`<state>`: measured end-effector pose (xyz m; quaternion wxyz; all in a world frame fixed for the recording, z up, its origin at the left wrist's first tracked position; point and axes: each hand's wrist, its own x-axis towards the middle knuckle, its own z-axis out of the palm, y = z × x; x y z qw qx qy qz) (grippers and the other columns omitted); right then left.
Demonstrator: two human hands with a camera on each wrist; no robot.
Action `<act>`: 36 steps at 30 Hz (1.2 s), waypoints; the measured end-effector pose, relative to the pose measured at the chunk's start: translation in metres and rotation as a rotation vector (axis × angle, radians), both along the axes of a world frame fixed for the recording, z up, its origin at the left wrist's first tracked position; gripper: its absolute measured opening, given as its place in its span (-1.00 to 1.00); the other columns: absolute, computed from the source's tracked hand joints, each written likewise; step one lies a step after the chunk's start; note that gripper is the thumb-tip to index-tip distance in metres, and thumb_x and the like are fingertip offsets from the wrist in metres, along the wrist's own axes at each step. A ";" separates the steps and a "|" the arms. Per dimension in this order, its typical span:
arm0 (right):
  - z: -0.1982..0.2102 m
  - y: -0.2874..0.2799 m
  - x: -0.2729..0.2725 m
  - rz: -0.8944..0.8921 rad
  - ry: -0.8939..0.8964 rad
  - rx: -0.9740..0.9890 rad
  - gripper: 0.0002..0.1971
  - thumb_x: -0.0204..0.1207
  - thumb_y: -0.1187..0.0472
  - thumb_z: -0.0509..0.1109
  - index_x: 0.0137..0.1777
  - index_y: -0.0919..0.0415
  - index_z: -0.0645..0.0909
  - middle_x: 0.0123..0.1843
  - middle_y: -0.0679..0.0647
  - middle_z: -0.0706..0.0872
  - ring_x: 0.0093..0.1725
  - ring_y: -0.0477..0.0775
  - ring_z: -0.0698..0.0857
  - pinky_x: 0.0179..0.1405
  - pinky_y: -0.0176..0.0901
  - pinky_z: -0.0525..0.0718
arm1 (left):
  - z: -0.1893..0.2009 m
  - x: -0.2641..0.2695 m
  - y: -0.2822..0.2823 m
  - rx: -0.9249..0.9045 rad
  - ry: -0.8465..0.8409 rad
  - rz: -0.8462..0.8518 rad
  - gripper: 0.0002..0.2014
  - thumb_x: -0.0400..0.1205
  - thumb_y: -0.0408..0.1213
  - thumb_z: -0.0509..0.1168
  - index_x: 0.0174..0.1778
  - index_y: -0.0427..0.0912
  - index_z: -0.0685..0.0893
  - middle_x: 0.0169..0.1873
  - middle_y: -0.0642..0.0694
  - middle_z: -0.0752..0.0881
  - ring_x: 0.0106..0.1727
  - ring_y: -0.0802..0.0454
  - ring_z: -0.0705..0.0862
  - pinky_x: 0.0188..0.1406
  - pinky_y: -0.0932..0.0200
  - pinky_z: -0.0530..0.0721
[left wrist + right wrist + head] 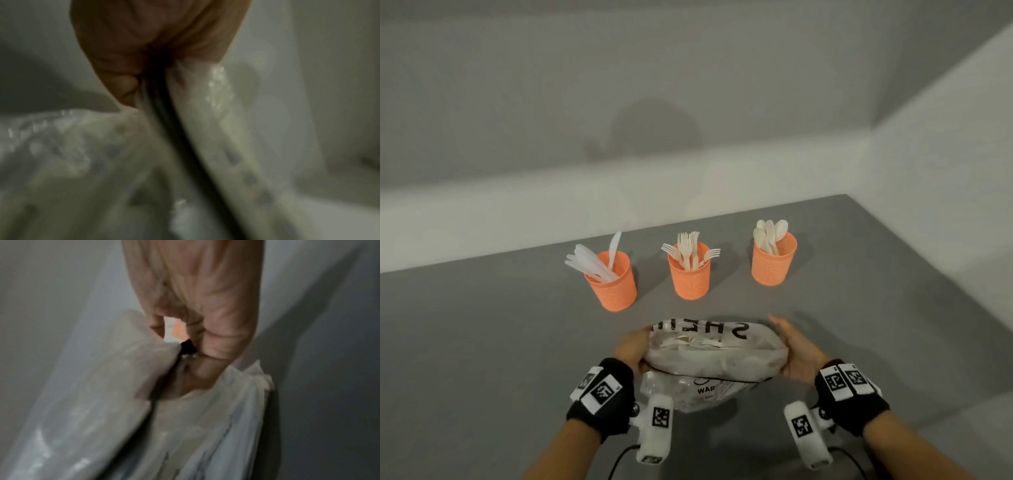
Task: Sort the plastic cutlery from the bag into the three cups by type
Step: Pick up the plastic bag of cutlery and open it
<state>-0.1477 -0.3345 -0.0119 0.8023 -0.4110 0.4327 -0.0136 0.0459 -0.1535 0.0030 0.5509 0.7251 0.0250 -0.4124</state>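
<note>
- Flat grey table [482, 342]: carries everything; pale walls behind it and to its right.
- Translucent white plastic bag with black lettering [717, 356]: landmark, near edge of table, centre, mouth held open towards the camera; crumpled lower part with printed text hangs towards the person.
- Left hand [631, 347]: at bag's left end, fingers curled round the bag rim and pinching it; left wrist view, blurred, shows fingers [127, 87] clamped on the plastic edge [195, 113].
- Right hand [796, 353]: at bag's right end; head view shows upper fingers extended along the bag, right wrist view shows thumb and fingers [216, 344] pinching the film [123, 386] — gripping the bag.
- Black wrist bands with square printed markers, white camera pods under each wrist [655, 428], nearer the person than the bag.
- Three orange perforated plastic cups stand in a row beyond the bag, apart from it and from each other:
- Left orange cup [613, 284]: beyond and left of bag, holds white plastic knives [592, 262], most leaning left, one upright.
- Middle orange cup [690, 274]: straight beyond bag, holds cream plastic forks [686, 248], tines up.
- Right orange cup [774, 262]: beyond and right of bag, holds cream plastic spoons [770, 233], bowls up.
- Loose cream cutlery inside bag [695, 342]: small forks lying flat, seen through the opening; other types inside cannot be told.
</note>
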 end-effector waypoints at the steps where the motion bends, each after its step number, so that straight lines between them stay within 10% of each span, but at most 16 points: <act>1: 0.003 -0.003 0.000 0.001 -0.004 -0.033 -0.49 0.51 -0.25 0.14 0.12 0.14 0.66 0.09 0.19 0.77 0.06 0.17 0.73 0.04 0.01 0.68 | -0.001 0.000 -0.003 0.067 -0.142 0.002 -0.68 0.69 -0.20 0.14 0.05 -0.41 0.64 -0.12 -0.31 0.74 -0.09 -0.22 0.72 -0.03 -0.10 0.73; 3: 0.013 -0.005 -0.002 0.096 0.082 -0.228 -0.40 0.45 -0.38 0.13 0.03 0.13 0.67 -0.01 0.21 0.79 0.02 0.18 0.74 0.02 0.05 0.69 | 0.001 -0.001 0.000 0.138 -0.418 -0.020 -0.63 0.69 -0.03 0.09 -0.17 -0.28 0.55 -0.12 -0.27 0.65 -0.04 -0.18 0.65 0.11 -0.23 0.66; 7: 0.024 -0.001 -0.018 0.355 0.327 -0.721 -0.29 0.35 -0.41 0.25 -0.18 0.35 0.68 -0.54 0.13 0.64 -0.66 -0.01 0.57 -0.66 -0.31 0.50 | 0.011 -0.011 0.022 0.311 -0.606 -0.236 -0.47 0.53 0.33 0.08 -0.33 -0.13 0.42 -0.36 -0.07 0.60 -0.32 -0.04 0.56 -0.21 0.03 0.58; 10: 0.019 0.003 -0.019 0.334 0.256 -0.656 -0.49 0.52 -0.12 0.33 -0.12 0.44 0.65 -0.57 0.09 0.64 -0.71 -0.07 0.54 -0.73 -0.34 0.46 | 0.011 -0.017 0.029 0.433 -0.606 -0.373 -0.42 0.52 0.33 0.11 -0.37 -0.20 0.46 -0.45 -0.12 0.61 -0.48 -0.02 0.51 -0.39 0.16 0.48; 14: 0.015 0.010 -0.011 0.140 0.065 -0.353 -0.81 0.57 0.27 0.34 -0.15 0.43 0.59 -0.50 0.13 0.75 -0.57 0.04 0.73 -0.61 -0.25 0.66 | 0.010 -0.020 0.024 0.247 -0.400 -0.278 -0.70 0.62 -0.15 0.29 -0.34 -0.27 0.52 -0.55 -0.13 0.58 -0.71 0.12 0.54 -0.69 0.27 0.54; 19: 0.022 0.005 -0.009 -0.127 -0.090 0.020 -0.87 0.61 0.40 0.22 -0.10 0.42 0.58 -0.32 0.25 0.81 -0.37 0.13 0.82 -0.45 -0.16 0.78 | 0.006 -0.019 0.031 -0.103 0.062 0.010 -0.91 0.62 -0.53 0.22 -0.18 -0.37 0.59 -0.34 -0.26 0.61 -0.40 -0.04 0.64 -0.61 0.28 0.70; 22: 0.021 0.006 -0.007 -0.255 -0.194 0.157 -0.74 0.12 0.59 0.60 -0.20 0.53 0.64 -0.32 0.39 0.77 -0.39 0.29 0.80 -0.56 0.04 0.75 | 0.000 -0.014 0.035 -0.316 0.315 0.266 -0.83 0.67 -0.49 0.14 -0.23 -0.38 0.55 -0.40 -0.26 0.68 -0.51 -0.02 0.72 -0.62 0.20 0.72; 25: 0.019 0.009 -0.004 -0.389 -0.225 0.233 -0.92 0.56 0.47 0.23 -0.07 0.50 0.55 -0.40 0.37 0.76 -0.47 0.26 0.78 -0.61 0.08 0.73 | -0.002 -0.013 0.030 -0.412 0.458 0.398 -0.77 0.70 -0.47 0.08 -0.26 -0.37 0.52 -0.57 -0.25 0.72 -0.39 -0.08 0.71 -0.58 0.12 0.75; 29: 0.008 0.017 0.004 -0.486 -0.194 0.265 -0.74 0.56 0.43 0.01 -0.17 0.42 0.54 -0.52 0.26 0.72 -0.51 0.21 0.74 -0.65 -0.05 0.68 | 0.002 -0.017 0.017 -0.434 0.543 0.447 -0.74 0.73 -0.42 0.02 -0.25 -0.37 0.49 -0.26 -0.29 0.62 -0.20 -0.12 0.57 0.23 0.01 0.55; 32: 0.009 0.029 0.010 -0.470 -0.241 0.232 -0.71 0.24 0.39 0.05 -0.16 0.39 0.58 -0.48 0.23 0.75 -0.51 0.16 0.75 -0.62 -0.15 0.71 | 0.002 -0.017 0.006 -0.435 0.556 0.469 -0.69 0.72 -0.42 -0.02 -0.32 -0.36 0.47 -0.38 -0.17 0.54 -0.44 0.03 0.55 -0.20 0.19 0.57; 36: 0.005 0.032 0.018 -0.365 -0.267 0.101 -0.57 0.55 0.25 -0.12 -0.08 0.29 0.63 -0.35 0.09 0.82 -0.29 0.07 0.76 -0.47 -0.24 0.73 | -0.015 -0.018 -0.003 -0.365 0.396 0.505 -0.71 0.65 -0.45 -0.03 -0.29 -0.30 0.53 -0.63 -0.14 0.67 -0.57 0.05 0.66 -0.46 0.28 0.65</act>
